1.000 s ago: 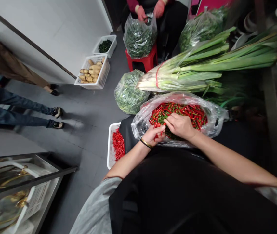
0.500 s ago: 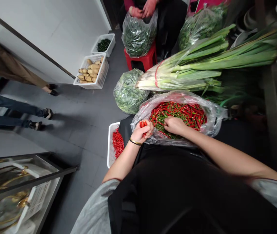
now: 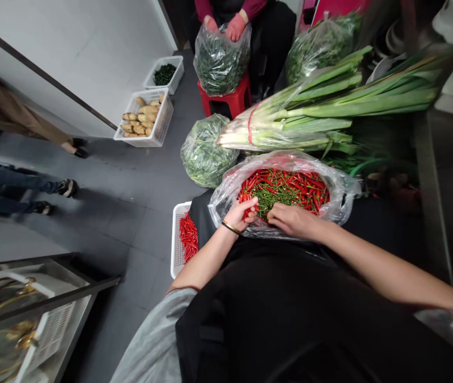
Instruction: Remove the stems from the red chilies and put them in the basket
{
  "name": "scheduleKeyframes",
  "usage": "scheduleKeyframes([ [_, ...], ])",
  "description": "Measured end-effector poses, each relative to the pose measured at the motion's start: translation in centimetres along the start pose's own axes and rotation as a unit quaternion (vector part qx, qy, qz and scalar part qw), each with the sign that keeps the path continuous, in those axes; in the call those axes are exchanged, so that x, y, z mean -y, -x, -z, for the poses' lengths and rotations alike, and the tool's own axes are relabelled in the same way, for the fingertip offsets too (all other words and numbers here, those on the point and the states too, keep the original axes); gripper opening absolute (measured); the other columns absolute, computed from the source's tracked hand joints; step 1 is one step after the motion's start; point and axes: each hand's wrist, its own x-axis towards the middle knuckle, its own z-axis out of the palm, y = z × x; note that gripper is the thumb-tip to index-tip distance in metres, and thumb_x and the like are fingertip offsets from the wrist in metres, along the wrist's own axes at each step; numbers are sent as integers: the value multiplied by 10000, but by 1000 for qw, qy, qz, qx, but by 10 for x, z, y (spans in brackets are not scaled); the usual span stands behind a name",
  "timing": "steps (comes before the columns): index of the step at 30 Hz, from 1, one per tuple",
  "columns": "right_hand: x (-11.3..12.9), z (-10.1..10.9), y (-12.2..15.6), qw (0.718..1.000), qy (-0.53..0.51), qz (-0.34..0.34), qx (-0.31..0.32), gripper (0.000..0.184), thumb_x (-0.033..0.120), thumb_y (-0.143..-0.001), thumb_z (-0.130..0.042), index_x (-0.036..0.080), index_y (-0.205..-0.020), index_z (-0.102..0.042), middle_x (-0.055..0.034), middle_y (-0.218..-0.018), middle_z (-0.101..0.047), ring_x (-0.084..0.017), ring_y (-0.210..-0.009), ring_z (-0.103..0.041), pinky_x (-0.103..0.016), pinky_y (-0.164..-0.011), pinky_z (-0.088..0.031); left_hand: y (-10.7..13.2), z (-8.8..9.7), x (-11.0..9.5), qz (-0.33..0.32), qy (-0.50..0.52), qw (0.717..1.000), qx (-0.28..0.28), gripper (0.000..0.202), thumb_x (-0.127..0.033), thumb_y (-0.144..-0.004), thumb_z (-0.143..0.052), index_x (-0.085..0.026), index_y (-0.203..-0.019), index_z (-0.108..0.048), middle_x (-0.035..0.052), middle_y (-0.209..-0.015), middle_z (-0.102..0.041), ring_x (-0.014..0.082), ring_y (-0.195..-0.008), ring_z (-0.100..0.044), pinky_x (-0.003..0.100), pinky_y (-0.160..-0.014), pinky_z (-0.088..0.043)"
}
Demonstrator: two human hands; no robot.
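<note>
A clear plastic bag (image 3: 340, 205) lies open across my lap, full of red chili peppers (image 3: 310, 186) with green stems on top. My left hand (image 3: 243, 214) is closed around several red chilies at the bag's left side. Close beside it, my right hand (image 3: 288, 217) is over the bag's near edge, fingers pinched together and pointing down; what they hold, if anything, is hidden. To the left of my left forearm, a white basket (image 3: 177, 239) holds red chilies without visible stems, partly covered by my leg and arm.
Leeks (image 3: 274, 122) tied in red lie beyond the bag, beside bagged greens (image 3: 208, 154). A co-worker's gloved hands (image 3: 234, 27) reach into another greens bag on a red stool (image 3: 226, 101). A potato basket (image 3: 162, 130) stands on the floor; a metal rack (image 3: 91, 290) is at left.
My left hand has moved right, to the bag's edge, with its chilies. My right hand has come slightly nearer my body. The co-worker's hands have moved apart and down to the bag.
</note>
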Motion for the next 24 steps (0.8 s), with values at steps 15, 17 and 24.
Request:
scheduleKeyframes([
  [15, -57, 21, -14, 978, -8, -199, 58, 344, 422, -898, -439, 208, -873, -707, -38, -849, -725, -170, -759, -645, -258, -704, -438, 14, 18, -13, -27, 46, 994, 99, 291, -236, -638, -732, -153, -665, -455, -45, -521, -387, 52, -465, -367, 124, -348, -155],
  [17, -59, 25, 3, 975, 8, -218, 37, 302, 381, -893, -452, 212, -861, -700, -35, -869, -726, -178, -787, -649, -261, -707, -438, 12, 17, -14, -18, 34, 993, 112, 303, -248, -640, -738, -151, -650, -451, -41, -514, -398, 55, -465, -382, 124, -339, -146],
  [24, -16, -13, -17, 958, 150, -217, 111, 373, 453, -905, -451, 162, -880, -683, -125, -945, -714, -255, -837, -669, -304, -642, -443, 6, 14, -15, -7, -43, 998, 52, 331, -277, -605, -777, -122, -802, -561, -15, -579, -551, 47, -421, -440, 135, -323, -156],
])
